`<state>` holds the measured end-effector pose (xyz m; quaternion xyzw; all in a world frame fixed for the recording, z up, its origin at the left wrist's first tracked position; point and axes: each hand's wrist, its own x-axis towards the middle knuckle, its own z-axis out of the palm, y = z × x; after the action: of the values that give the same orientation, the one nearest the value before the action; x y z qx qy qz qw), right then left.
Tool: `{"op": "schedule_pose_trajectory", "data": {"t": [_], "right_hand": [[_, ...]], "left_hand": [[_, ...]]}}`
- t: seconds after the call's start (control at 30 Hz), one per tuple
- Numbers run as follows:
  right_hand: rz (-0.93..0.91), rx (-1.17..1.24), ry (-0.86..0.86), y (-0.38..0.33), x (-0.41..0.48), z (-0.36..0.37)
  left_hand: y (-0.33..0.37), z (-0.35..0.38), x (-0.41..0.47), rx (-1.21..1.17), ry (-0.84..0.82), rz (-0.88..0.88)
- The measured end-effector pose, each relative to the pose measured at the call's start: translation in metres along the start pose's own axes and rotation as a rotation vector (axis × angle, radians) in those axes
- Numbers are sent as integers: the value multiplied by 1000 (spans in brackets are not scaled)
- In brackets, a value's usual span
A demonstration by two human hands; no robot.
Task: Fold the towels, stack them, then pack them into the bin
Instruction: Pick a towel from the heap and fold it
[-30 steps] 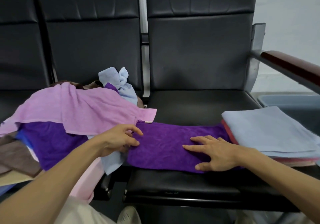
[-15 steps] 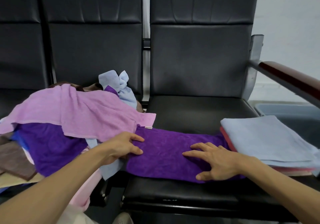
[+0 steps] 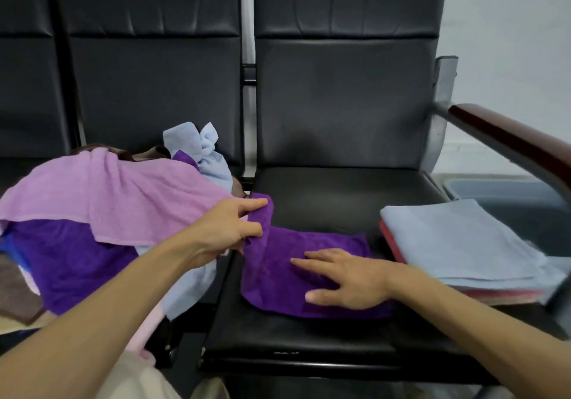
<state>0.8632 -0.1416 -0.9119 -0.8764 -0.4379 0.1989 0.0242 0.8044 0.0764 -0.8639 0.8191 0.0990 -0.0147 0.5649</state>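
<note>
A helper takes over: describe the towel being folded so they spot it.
Look at the right-hand black seat, between the loose heap and the folded stack. The purple towel lies spread alone, its left end pinched up by the left hand, the right hand flat on it; the other purple towel lies buried in the heap.

The left hand (image 3: 228, 231), which a second ago lay curled at the near end of the flat purple towel (image 3: 324, 244), has pinched that end and raised it; the cloth now stands up in a fold just past its fingertips, lifted clear of the lilac towel (image 3: 123, 194) corner; the flat part under the right hand (image 3: 343, 278) has grown shorter.
</note>
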Motion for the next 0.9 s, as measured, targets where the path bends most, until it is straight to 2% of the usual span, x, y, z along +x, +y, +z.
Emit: {"op": "schedule_pose_trajectory", "data": {"t": [0.07, 0.13, 0.2, 0.33, 0.5, 0.67, 0.8, 0.83, 0.9], "right_hand": [[50, 73, 135, 11, -7, -23], [120, 43, 320, 28, -22, -46], [205, 26, 426, 46, -40, -59], [354, 5, 434, 65, -63, -62], [360, 3, 387, 66, -68, -51], [327, -41, 423, 58, -69, -45], [364, 6, 437, 53, -61, -35], [379, 16, 429, 50, -59, -32], [417, 18, 392, 43, -54, -25]], "left_hand": [[13, 16, 2, 96, -12, 67], [22, 32, 6, 155, -36, 106], [27, 48, 12, 181, -77, 106], [28, 84, 22, 266, -184, 95], [17, 126, 31, 286, -258, 77], [8, 142, 31, 14, -434, -15], [4, 122, 41, 74, -258, 71], [1, 114, 45, 184, -173, 132], [-9, 94, 52, 561, -13, 237]]}}
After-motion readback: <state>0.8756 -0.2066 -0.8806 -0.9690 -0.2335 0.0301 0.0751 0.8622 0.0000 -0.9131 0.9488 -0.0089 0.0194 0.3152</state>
